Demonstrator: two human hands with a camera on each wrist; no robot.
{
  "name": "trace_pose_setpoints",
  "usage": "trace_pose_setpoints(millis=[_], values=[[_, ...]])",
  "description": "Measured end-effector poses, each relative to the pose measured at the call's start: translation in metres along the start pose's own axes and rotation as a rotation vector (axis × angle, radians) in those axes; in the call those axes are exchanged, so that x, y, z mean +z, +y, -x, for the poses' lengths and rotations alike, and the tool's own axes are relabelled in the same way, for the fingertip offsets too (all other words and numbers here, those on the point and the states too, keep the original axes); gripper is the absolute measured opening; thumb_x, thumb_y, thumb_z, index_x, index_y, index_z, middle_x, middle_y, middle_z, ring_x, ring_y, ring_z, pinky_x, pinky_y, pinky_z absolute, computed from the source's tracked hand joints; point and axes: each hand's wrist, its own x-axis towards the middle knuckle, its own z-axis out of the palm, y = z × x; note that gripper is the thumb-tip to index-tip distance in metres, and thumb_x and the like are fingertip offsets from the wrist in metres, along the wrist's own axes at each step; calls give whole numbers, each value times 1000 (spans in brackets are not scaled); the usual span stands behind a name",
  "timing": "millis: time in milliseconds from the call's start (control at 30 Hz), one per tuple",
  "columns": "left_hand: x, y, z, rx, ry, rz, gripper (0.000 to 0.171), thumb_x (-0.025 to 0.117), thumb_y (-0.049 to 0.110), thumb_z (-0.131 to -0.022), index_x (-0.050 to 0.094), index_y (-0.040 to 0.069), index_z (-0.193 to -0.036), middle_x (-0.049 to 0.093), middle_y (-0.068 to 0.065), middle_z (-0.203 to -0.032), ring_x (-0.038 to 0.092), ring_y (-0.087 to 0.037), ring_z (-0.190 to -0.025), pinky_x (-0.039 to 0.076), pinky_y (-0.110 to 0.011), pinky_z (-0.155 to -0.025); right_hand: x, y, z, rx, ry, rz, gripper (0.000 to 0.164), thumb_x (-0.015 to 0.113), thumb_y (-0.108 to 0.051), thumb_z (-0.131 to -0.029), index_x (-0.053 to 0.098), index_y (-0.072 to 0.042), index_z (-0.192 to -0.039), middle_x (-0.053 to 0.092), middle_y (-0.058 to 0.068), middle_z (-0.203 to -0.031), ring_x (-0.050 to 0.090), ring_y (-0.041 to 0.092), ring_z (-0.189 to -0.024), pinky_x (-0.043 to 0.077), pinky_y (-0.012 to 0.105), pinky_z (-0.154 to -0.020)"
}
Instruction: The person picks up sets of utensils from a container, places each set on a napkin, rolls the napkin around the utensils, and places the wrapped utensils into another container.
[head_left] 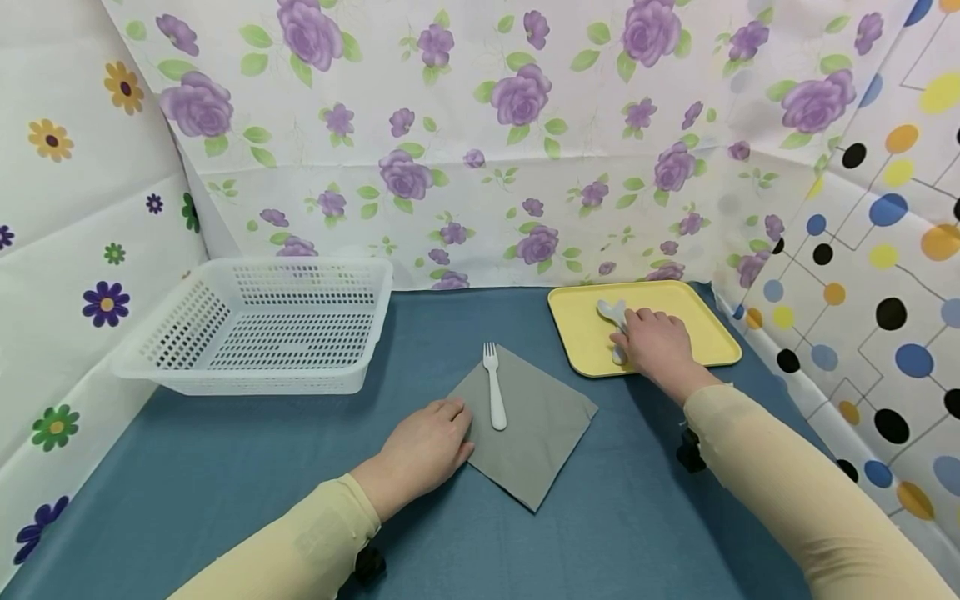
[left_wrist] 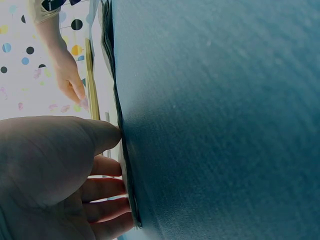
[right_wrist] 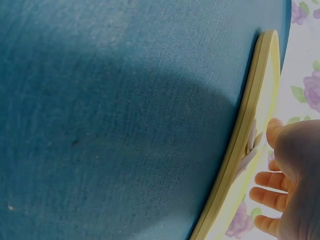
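Observation:
A folded grey cloth napkin [head_left: 536,433] lies on the table with a pale fork [head_left: 495,387] on top, tines pointing away. My left hand [head_left: 423,454] rests at the napkin's left edge. In the left wrist view its thumb [left_wrist: 107,136] and fingers touch that edge without gripping it. Over the yellow tray [head_left: 701,325], my right hand [head_left: 663,346] reaches toward pale grey cutlery [head_left: 611,312], partly hidden by the fingers. The right wrist view has its fingers [right_wrist: 270,197] spread and apart from the cutlery [right_wrist: 247,160], whose exact kinds I cannot tell.
A white perforated plastic basket [head_left: 258,383] stands at the back left. Blue cloth [head_left: 420,542] covers the table. Flowered and dotted sheets [head_left: 480,217] hang behind and along both sides, close to the tray and basket.

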Motion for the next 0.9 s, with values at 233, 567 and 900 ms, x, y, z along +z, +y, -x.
trace_pose_setpoints(millis=[233,567,900], values=[[-2,0,0,2,-4,0,39,81,26,-105,74,-2,-131,72,-20,-134,70,-35,-127,60,-46,-106,2,1,-3,17,12,-5,50,58,-37,-117,64,9,-134,66,29,-120,65,48,-107,55,66,-90],[1,-2,0,4,-1,-1,38,80,27,-105,74,-1,-130,72,-19,-133,70,-35,-127,60,-45,-107,7,1,-10,46,-22,-18,36,61,-28,-116,71,6,-119,67,24,-109,63,44,-99,53,64,-89],[-2,0,1,5,4,7,38,81,25,-104,74,-3,-130,72,-20,-134,70,-35,-127,60,-46,-106,9,-2,-16,48,-42,50,28,63,-20,-114,76,2,-104,64,18,-91,63,41,-89,49,65,-91]])
